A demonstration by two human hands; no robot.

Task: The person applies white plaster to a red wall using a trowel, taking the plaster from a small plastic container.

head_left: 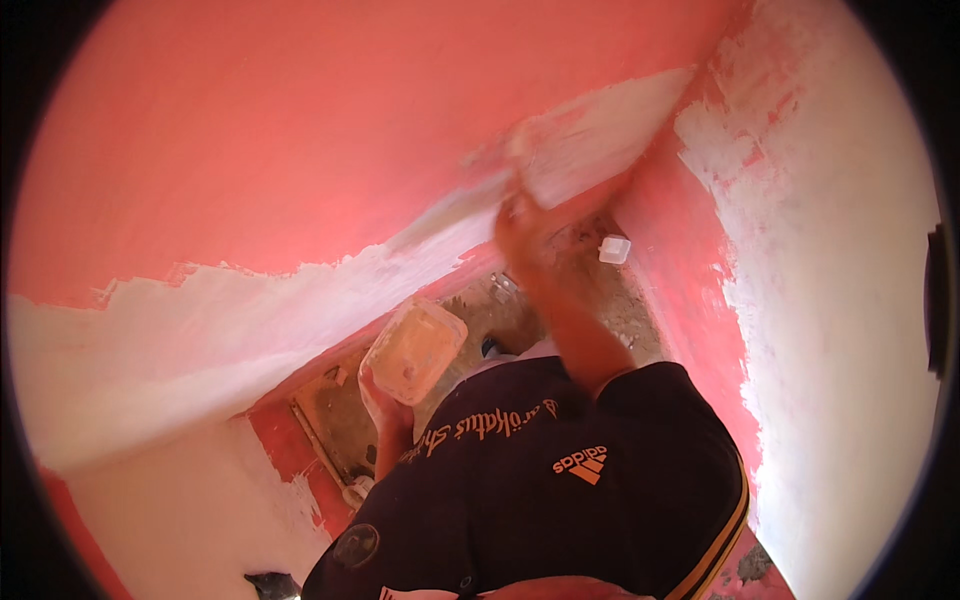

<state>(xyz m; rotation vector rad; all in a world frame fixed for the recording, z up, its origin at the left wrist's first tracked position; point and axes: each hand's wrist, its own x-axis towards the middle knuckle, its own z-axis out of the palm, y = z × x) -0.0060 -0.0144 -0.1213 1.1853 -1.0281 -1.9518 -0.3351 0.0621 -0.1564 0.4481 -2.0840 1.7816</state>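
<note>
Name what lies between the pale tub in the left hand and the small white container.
In the head view, the right forearm crosses between the tub and the container, with dirty floor showing below.

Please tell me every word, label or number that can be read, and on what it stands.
Dark shirt: orange lettering, upside down; legible, but I copy no wording.
Same shirt: orange word beside an emblem, likewise uncopied.
Same shirt: round badge, too dim to read.
</note>
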